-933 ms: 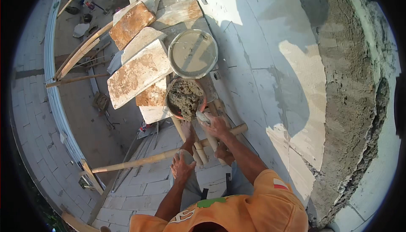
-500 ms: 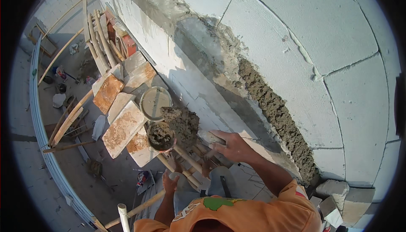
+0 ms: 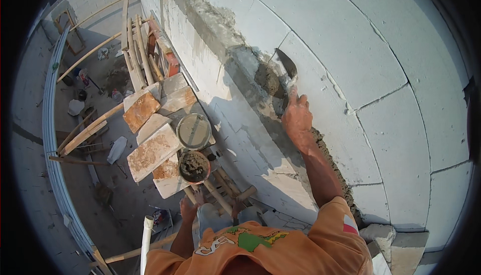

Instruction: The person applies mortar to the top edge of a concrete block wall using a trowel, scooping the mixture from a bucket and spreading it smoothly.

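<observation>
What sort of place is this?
Probably a building site: there's a wall of large pale blocks, a bucket of grey mortar-like mix, and a trowel in the right hand.

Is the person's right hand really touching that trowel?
Touching: the head view shows the right hand wrapped around the near end of the trowel, with its blade jutting out beyond.

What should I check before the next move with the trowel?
1. Trowel held in the right hand: ok.
2. Left hand away from the trowel: ok, it's low down by the legs.
3. Mortar lump beside the trowel: ok.
4. Mortar inside the small bucket: ok.
5. Small bucket steady underneath: cannot tell, its base is hidden.
6. Trowel's underside clean: cannot tell, it faces away.
</observation>
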`<state>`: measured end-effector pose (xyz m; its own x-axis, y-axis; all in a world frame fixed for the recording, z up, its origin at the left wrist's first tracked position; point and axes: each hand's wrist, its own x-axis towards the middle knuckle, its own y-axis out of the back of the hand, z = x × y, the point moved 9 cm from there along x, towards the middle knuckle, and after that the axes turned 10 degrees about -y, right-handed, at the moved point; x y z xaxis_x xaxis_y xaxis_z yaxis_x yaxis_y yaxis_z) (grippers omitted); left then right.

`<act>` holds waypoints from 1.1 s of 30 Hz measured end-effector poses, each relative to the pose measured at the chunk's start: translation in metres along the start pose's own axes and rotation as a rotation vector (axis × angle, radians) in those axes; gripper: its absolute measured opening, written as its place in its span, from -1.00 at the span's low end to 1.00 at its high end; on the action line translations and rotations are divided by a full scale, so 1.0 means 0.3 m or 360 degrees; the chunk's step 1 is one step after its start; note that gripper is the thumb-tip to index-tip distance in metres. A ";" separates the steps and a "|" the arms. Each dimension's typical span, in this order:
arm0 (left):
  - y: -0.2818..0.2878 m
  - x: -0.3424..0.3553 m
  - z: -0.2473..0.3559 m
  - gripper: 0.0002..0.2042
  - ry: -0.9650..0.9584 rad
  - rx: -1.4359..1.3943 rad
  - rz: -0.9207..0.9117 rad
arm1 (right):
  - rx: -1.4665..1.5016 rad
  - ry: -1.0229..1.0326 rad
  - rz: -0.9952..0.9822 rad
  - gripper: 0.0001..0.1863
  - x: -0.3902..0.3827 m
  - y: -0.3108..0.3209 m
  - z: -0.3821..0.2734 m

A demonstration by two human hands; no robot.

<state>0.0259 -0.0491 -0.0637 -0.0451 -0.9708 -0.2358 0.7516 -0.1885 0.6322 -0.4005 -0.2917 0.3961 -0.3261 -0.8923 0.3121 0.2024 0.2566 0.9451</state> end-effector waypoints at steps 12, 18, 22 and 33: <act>0.005 -0.121 -0.144 -0.12 0.0300 0.0005 -0.0165 | 0.0546 -0.0069 -0.0809 -0.44 0.056 0.016 0.039; -0.011 -0.082 -0.130 -0.15 0.0253 -0.0058 -0.0110 | 0.0721 -0.0533 -0.1194 -0.40 -0.047 0.101 0.126; 0.014 -0.071 -0.126 -0.17 0.0220 -0.0105 0.0014 | 0.0789 -0.0610 -0.1186 -0.36 -0.150 0.135 0.199; 0.077 -0.066 -0.197 -0.19 0.0179 0.0042 -0.0094 | 0.0775 -0.0123 -0.0828 -0.40 -0.065 0.085 0.068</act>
<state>0.0831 -0.0256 -0.0881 -0.0135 -0.9352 -0.3538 0.7320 -0.2503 0.6336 -0.4080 -0.2602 0.4160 -0.3365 -0.9198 -0.2018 -0.4263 -0.0423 0.9036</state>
